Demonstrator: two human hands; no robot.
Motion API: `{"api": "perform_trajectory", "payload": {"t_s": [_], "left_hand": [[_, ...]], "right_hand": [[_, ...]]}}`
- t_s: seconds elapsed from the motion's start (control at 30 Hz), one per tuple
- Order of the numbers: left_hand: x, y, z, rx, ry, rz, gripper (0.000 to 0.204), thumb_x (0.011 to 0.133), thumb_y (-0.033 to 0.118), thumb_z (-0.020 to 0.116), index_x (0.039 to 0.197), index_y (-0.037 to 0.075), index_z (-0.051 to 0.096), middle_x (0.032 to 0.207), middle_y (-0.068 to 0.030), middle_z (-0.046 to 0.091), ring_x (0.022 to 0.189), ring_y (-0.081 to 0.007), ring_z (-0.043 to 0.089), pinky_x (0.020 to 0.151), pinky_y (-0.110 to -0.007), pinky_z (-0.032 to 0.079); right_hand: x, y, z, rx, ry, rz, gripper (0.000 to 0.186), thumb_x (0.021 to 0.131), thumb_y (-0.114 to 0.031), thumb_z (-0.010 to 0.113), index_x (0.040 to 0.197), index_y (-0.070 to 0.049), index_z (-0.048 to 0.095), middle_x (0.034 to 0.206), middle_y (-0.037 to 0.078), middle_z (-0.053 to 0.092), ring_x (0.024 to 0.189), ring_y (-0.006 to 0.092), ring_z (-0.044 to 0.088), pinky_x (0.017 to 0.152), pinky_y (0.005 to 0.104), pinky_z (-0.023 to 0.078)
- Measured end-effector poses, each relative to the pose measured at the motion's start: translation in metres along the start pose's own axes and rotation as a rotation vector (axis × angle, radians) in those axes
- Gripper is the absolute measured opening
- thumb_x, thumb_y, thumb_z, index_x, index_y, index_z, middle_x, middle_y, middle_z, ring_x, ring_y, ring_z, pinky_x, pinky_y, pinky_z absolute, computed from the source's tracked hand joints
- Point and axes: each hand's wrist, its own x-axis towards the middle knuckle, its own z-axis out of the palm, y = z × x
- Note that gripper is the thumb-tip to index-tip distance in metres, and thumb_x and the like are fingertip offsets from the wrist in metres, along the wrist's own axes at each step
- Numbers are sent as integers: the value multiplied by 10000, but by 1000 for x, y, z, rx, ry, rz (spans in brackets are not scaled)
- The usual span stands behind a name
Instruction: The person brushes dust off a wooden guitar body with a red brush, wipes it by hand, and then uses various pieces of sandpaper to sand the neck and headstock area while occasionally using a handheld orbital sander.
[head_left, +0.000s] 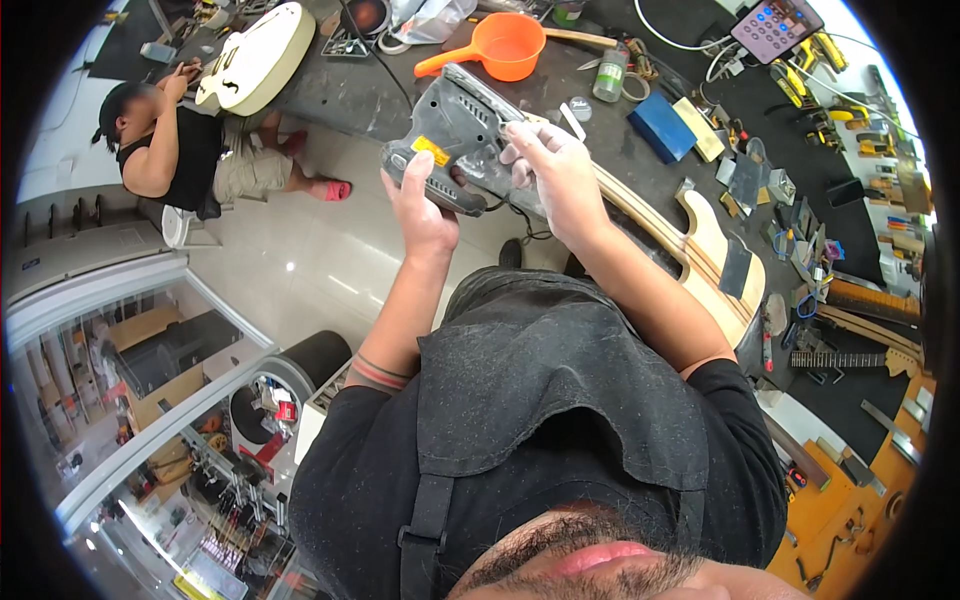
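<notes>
Grey power sander (455, 135) held in the air above the dark workbench (400, 95), gripped by 2 hands: left hand (420, 210) closed on handle, right hand (550, 165) closed on base. Risk judged: cord snagged, tool dropped onto unfinished guitar body (715, 265).

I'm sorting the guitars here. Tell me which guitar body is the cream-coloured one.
The cream guitar body lies at the bench's far left end, by the seated person. The other, bare wood guitar body, lies right of the sander.
</notes>
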Motion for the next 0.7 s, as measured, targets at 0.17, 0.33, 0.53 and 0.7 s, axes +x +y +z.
{"api": "perform_trajectory", "payload": {"t_s": [0.17,0.33,0.53,0.7], "left_hand": [[-12,-4,33,38,-74,183,438,1023,119,691,1406,114,477,1275,-87,624,1104,-213,664,853,-409,606],[-16,-16,45,100,-59,228,437,1050,98,685,1426,120,463,1291,-67,618,1145,-204,655,916,-412,596],[-23,-16,37,40,-136,144,450,1019,127,692,1416,117,480,1299,-71,625,1132,-220,661,909,-424,588],[-32,-9,45,-31,-143,12,449,976,205,684,1380,103,518,1294,-88,643,1108,-243,668,872,-419,586]], "right_hand": [[-8,-13,-4,36,167,-114,238,1091,-237,724,1013,-14,703,782,3,643,621,73,541,576,268,433],[-14,-21,-5,123,188,-170,211,1096,-207,718,998,-21,698,771,-4,631,608,71,532,549,262,415],[-37,-50,-36,-96,180,-122,230,1122,-244,693,1057,-24,697,837,-16,640,586,36,462,544,226,362],[-52,-61,-67,-231,229,-278,146,1121,-186,683,1124,-40,688,862,-38,618,660,18,481,568,205,371]]}}
